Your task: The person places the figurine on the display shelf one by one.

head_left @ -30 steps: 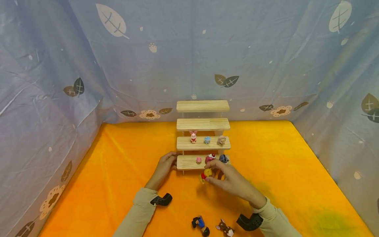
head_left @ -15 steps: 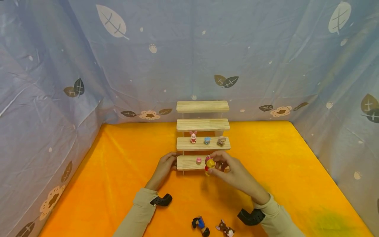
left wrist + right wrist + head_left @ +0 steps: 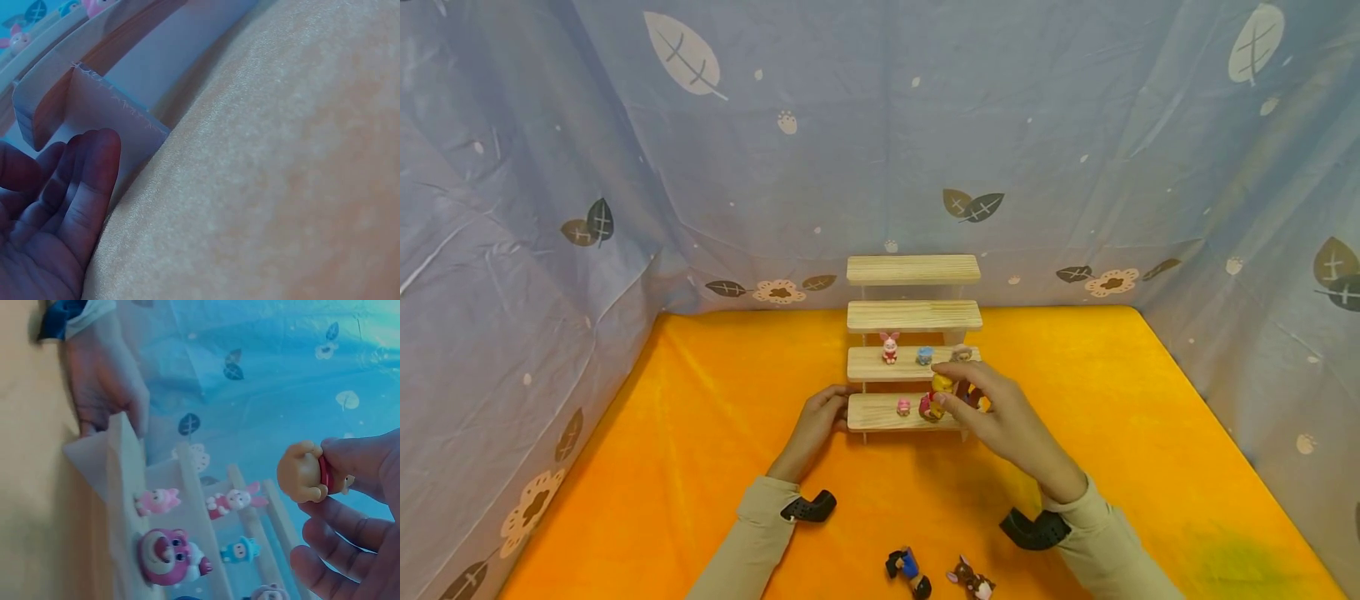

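My right hand [image 3: 1003, 417] pinches a yellow bear figurine in a red shirt [image 3: 299, 474] between thumb and fingers. It is held over the right part of the lowest tier of a wooden four-step display shelf [image 3: 913, 315], overlapping the magenta bear figurine [image 3: 164, 555] in the head view. A small pink figurine [image 3: 903, 407] sits left of that one. One tier up are a pink-eared pig figurine [image 3: 890, 348], a blue figurine [image 3: 925, 356] and a beige one [image 3: 270, 592]. My left hand [image 3: 816, 421] touches the shelf's lower left end, fingertips at the pale side panel [image 3: 109, 115].
On the orange cloth [image 3: 700, 467] near me lie a toy figure in blue and black [image 3: 908, 571] and a brown long-eared animal figurine [image 3: 972, 577]. A patterned blue-grey curtain [image 3: 820, 183] stands behind the shelf and along both sides.
My right hand has carried the yellow bear up and slightly right, from in front of the lowest tier to above it. The left hand has stayed at the shelf's left end.
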Tool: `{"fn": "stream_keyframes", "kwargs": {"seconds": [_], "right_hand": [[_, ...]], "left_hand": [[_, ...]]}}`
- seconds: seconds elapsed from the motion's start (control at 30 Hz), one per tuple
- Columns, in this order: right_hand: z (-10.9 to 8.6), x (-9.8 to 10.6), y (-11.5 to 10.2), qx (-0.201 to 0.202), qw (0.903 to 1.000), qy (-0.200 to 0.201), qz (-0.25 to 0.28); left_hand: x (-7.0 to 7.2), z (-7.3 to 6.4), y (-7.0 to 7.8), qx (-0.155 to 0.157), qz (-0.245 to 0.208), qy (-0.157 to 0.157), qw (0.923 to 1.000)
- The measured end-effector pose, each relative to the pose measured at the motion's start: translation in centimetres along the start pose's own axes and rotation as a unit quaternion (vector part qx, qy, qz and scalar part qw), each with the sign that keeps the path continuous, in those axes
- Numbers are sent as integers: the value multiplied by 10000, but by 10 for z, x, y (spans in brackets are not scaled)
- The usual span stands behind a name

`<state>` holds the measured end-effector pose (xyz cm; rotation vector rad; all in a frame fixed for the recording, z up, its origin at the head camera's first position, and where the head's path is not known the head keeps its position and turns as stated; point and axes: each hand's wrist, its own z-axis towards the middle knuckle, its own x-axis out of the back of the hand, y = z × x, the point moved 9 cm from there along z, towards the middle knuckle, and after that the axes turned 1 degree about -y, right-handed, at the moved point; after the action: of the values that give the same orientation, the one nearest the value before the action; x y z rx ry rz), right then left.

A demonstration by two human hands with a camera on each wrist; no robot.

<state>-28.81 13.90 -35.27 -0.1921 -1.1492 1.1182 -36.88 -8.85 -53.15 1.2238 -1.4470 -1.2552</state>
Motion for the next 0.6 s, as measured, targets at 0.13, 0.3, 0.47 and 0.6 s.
{"fn": "stream_keyframes", "kwargs": {"seconds": [0.13,0.3,0.47,0.6], "right_hand": [[7,7,-4,214,9984,313,-415],[14,14,-5,230,9948,514,-852],[23,25,-3,225,9922,679,-1018],[30,32,-1,229,9891,774,-1235]], "left_hand": [[0,-1,1,-5,-5,-15,10000],[0,-1,1,-35,54,-10,10000],[0,-1,1,-63,69,-15,10000],[0,-1,1,-79,91,-18,9999]]}}
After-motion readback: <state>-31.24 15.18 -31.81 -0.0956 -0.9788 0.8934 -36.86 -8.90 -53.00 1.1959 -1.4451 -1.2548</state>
